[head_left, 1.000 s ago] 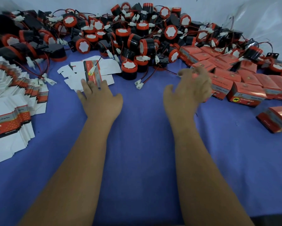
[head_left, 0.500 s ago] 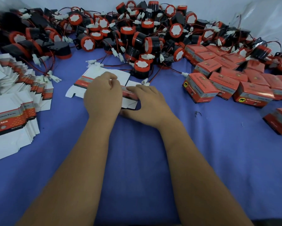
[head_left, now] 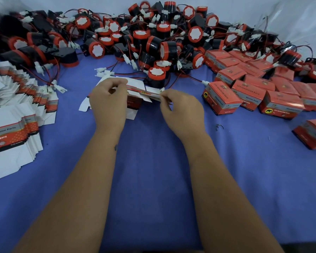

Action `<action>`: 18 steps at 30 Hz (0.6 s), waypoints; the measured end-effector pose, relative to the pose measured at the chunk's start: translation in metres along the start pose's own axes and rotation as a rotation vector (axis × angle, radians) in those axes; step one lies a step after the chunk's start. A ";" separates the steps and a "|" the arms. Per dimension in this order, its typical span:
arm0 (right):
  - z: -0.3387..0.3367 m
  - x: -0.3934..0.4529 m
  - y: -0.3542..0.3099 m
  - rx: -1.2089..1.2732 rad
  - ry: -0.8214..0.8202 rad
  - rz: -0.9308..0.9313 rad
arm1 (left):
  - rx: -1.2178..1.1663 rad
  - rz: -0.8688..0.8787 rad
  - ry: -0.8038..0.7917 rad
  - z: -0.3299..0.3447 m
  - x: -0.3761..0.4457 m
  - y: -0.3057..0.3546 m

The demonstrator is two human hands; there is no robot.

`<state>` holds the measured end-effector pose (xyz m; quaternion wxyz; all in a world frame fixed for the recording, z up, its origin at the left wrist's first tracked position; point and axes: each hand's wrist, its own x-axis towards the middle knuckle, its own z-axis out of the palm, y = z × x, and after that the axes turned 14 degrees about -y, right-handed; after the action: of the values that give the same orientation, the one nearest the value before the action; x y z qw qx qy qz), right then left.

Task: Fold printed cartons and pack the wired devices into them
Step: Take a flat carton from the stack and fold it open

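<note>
A flat printed carton [head_left: 142, 91], red and white, is lifted a little off the blue cloth between both hands. My left hand [head_left: 108, 105] pinches its left end with curled fingers. My right hand [head_left: 182, 108] pinches its right end. Under it lie a few more flat cartons [head_left: 132, 113]. Just behind stands a black and red wired device [head_left: 156, 75] with a white cap. A big heap of such wired devices [head_left: 153, 37] fills the back of the table.
Stacks of flat cartons [head_left: 12, 128] fan out at the left edge. Several folded red cartons [head_left: 252, 88] stand in rows at the right, one more [head_left: 312, 133] lies apart at the far right. A small metal clip [head_left: 219, 127] lies on the cloth.
Both hands came together on a flat carton from the small pile and have raised it off the cloth, each now pinching one end.
</note>
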<state>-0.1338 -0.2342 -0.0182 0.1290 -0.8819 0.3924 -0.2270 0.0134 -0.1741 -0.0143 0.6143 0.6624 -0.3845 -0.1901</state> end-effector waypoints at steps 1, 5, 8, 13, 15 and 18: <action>0.000 0.000 -0.001 -0.023 0.037 -0.014 | -0.003 0.016 -0.019 0.002 -0.001 0.000; 0.000 -0.001 -0.008 0.014 0.254 -0.020 | -0.013 0.020 -0.096 0.007 -0.001 0.001; -0.001 -0.001 -0.009 0.123 0.337 0.017 | -0.134 -0.027 -0.261 0.008 -0.001 0.003; -0.006 0.000 -0.005 0.286 0.321 0.046 | -0.006 0.095 -0.403 0.013 -0.010 0.002; -0.005 -0.002 -0.013 0.299 0.328 -0.015 | 0.041 0.160 -0.468 0.016 -0.013 0.004; -0.004 -0.003 -0.021 0.311 0.379 -0.110 | -0.146 0.111 -0.503 0.014 -0.014 0.007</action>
<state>-0.1238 -0.2179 -0.0073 0.1748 -0.8131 0.3215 -0.4526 -0.0077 -0.1725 -0.0136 0.5551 0.5260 -0.5461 -0.3419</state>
